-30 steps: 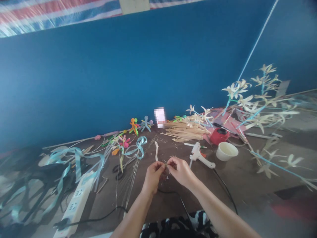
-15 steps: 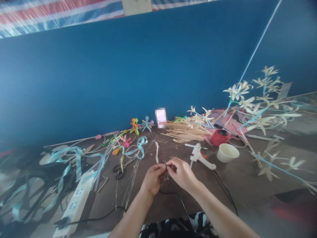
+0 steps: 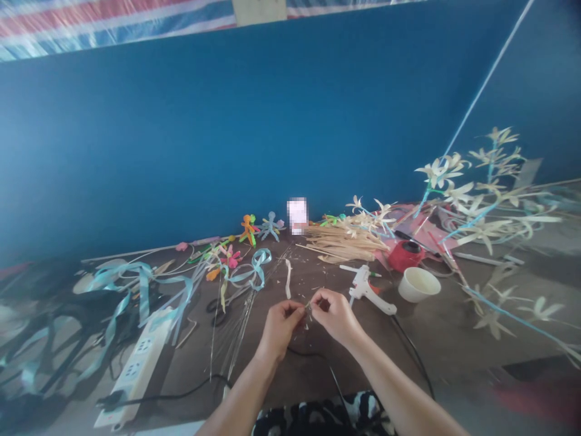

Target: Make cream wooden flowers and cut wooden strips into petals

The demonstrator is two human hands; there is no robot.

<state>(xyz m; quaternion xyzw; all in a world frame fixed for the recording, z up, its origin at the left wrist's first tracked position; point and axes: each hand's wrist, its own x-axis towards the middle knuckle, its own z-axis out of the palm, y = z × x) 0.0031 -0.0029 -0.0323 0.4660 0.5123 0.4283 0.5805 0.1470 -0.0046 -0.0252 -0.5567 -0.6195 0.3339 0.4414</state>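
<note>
The dark table (image 3: 447,327) carries a white glue gun (image 3: 365,289) just right of the fingers (image 3: 323,301), a cup (image 3: 418,284) farther right, scissors (image 3: 216,307) and a power strip (image 3: 136,369) to their left, and straw strips (image 3: 345,241) beyond.

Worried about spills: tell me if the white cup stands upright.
Upright: the white cup rests on the table, its round open mouth facing up.

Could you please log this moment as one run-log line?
hands: left hand and right hand pinch thin straw piece | near: glue gun, white cup
</note>
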